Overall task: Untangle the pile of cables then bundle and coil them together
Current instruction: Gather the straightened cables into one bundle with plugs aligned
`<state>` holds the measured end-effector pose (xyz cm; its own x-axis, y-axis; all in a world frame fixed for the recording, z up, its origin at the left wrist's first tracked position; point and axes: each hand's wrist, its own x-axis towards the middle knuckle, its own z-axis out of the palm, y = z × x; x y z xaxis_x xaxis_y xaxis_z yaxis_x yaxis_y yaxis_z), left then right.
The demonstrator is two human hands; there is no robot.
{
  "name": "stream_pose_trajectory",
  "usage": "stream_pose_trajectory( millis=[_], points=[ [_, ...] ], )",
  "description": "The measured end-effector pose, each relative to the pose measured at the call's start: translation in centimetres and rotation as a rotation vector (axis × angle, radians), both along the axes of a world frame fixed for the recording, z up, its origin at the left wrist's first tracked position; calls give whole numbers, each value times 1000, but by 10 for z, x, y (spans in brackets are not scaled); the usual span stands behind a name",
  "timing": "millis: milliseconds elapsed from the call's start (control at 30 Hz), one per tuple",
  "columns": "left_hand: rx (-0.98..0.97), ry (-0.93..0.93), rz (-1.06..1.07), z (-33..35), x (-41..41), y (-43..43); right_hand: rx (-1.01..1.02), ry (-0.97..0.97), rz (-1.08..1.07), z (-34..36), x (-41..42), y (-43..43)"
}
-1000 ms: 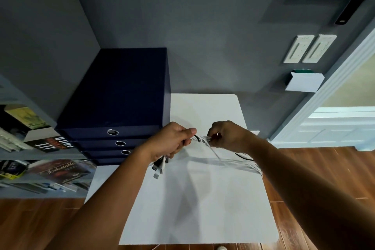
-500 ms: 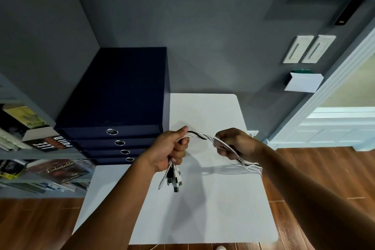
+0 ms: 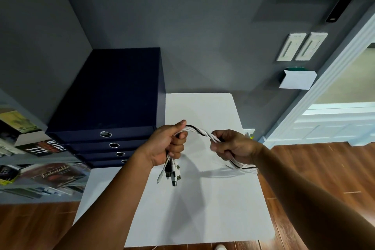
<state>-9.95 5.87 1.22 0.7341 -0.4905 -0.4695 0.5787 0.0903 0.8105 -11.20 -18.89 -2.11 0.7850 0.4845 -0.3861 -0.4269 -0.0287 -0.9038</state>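
One bundle (image 3: 199, 131) in left hand (image 3: 165, 145), right hand (image 3: 232, 146)

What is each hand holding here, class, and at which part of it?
Both hold the cable bundle. The left hand grips it just above the plug ends, which hang below the fist; the right hand grips it further along.

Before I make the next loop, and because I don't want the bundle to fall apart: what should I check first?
1. Left hand grips the cables just above the plug ends: ok.
2. Right hand grips the same cables further along: ok.
3. Plug ends hang together: ok.
4. Strands run as one between the hands: ok.
5. Tails past the right hand free of tangles: cannot tell, the arm hides them.
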Motion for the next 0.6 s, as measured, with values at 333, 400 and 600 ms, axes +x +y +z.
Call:
stream_pose_trajectory(
  millis=[333,400,600],
  points=[
    [-50,68,1,-4,-14,-1,-930,-727,-125,2,20,24],
    [-73,90,-9,-6,-18,0,-1129,-858,-97,0,23,24],
    [-209,158,-27,-7,-22,7,-1045,-918,-163,29,23,18]
  ],
)
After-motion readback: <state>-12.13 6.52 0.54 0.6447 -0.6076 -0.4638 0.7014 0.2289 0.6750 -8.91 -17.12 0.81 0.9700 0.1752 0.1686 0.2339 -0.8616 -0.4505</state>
